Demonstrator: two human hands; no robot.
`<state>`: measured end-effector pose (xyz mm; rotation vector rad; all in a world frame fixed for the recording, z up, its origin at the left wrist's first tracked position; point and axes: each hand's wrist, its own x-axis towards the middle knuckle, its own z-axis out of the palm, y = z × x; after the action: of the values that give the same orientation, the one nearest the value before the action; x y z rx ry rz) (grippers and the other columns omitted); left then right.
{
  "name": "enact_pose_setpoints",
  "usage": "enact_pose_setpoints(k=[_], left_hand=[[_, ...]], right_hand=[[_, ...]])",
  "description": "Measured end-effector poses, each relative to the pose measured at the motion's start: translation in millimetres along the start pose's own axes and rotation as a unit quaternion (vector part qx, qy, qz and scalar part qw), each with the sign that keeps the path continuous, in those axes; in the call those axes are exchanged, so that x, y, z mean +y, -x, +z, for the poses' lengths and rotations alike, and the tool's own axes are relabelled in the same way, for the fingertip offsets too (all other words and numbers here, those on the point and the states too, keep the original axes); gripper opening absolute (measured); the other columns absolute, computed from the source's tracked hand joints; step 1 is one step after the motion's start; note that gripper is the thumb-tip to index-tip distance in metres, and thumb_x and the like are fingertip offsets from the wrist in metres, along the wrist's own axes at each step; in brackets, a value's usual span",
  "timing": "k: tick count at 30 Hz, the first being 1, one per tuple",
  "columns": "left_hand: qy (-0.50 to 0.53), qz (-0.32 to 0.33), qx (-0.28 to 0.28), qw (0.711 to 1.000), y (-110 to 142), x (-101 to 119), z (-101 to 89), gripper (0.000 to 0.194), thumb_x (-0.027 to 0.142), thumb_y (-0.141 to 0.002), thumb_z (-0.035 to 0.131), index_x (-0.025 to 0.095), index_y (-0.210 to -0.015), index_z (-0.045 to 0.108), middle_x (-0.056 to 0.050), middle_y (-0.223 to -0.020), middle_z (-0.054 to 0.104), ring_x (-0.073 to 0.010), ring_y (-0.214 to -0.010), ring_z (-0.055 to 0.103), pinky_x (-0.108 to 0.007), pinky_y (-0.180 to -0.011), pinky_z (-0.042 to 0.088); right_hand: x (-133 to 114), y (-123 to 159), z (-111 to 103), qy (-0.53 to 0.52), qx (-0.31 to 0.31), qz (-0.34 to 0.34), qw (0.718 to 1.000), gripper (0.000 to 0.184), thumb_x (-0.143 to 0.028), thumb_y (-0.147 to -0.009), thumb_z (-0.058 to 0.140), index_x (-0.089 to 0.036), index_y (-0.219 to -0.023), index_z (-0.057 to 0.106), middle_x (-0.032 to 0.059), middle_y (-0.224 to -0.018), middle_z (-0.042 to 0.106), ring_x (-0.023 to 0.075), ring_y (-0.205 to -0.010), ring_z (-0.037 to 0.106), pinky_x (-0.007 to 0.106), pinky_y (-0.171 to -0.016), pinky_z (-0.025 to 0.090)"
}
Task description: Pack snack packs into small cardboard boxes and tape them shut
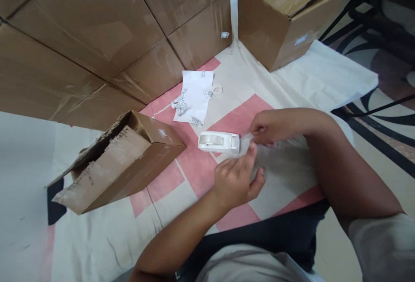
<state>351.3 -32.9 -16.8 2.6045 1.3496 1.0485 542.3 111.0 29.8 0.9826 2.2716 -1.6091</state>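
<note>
A white tape dispenser (218,142) lies on the pink and cream cloth, its roll toward the left and its cutter end toward my right hand (264,128). That hand is closed in a pinch beside the cutter end. A faint clear strip of tape (246,138) runs from the dispenser to its fingers. Just below the dispenser, my left hand (235,180) has its index finger stretched out to the right hand's fingertips and its thumb apart. The other left fingers are curled, and nothing shows in them.
A white sheet of paper (196,96) with small clips in piles lies behind the dispenser, a tape roll (217,88) beside it. An opened carton (158,152) stands at left. Stacked cartons (129,35) form a wall behind, and another box (262,27) stands at back right.
</note>
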Motion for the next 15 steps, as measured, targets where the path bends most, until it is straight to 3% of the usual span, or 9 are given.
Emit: enact_pose_setpoints(k=[5, 10, 12, 15], left_hand=[[0.073, -0.001, -0.023, 0.997, 0, -6, 2.6, 0.032, 0.023, -0.09, 0.056, 0.014, -0.121, 0.06, 0.001, -0.07, 0.072, -0.0126, -0.055, 0.065, -0.028, -0.055, 0.046], [0.097, -0.018, -0.056, 0.994, -1, -9, 4.8, 0.025, 0.022, -0.091, 0.056, 0.017, -0.113, 0.064, -0.002, -0.082, 0.077, -0.0153, -0.062, 0.069, -0.029, -0.06, 0.051], [0.101, -0.01, -0.07, 0.992, 0, -8, 6.1, 0.025, 0.023, -0.091, 0.055, 0.018, -0.114, 0.065, -0.003, -0.087, 0.078, -0.0167, -0.066, 0.071, -0.03, -0.062, 0.053], [0.11, -0.006, -0.06, 0.992, 2, -7, 7.4, 0.026, 0.023, -0.09, 0.055, 0.018, -0.113, 0.066, -0.003, -0.084, 0.077, -0.0171, -0.063, 0.07, -0.03, -0.059, 0.053]], right_hand=[[-11, 3, -1, -0.064, 0.122, -0.084, 0.987, 0.037, -0.038, -0.086, 0.066, -0.018, -0.059, 0.049, -0.0027, -0.059, 0.052, 0.0101, -0.056, 0.041, 0.027, -0.056, 0.029], [-25, -4, 11, -0.189, 0.297, -0.156, 0.923, 0.039, -0.048, -0.087, 0.07, -0.018, -0.068, 0.052, -0.0019, -0.065, 0.056, 0.0112, -0.062, 0.049, 0.025, -0.059, 0.036], [-28, -8, 17, -0.223, 0.326, -0.179, 0.901, 0.039, -0.049, -0.085, 0.072, -0.018, -0.072, 0.053, -0.0014, -0.066, 0.057, 0.0122, -0.063, 0.052, 0.025, -0.06, 0.04], [-32, -11, 24, -0.238, 0.326, -0.21, 0.89, 0.037, -0.049, -0.085, 0.073, -0.018, -0.076, 0.055, -0.0006, -0.068, 0.059, 0.0133, -0.064, 0.055, 0.027, -0.063, 0.044]])
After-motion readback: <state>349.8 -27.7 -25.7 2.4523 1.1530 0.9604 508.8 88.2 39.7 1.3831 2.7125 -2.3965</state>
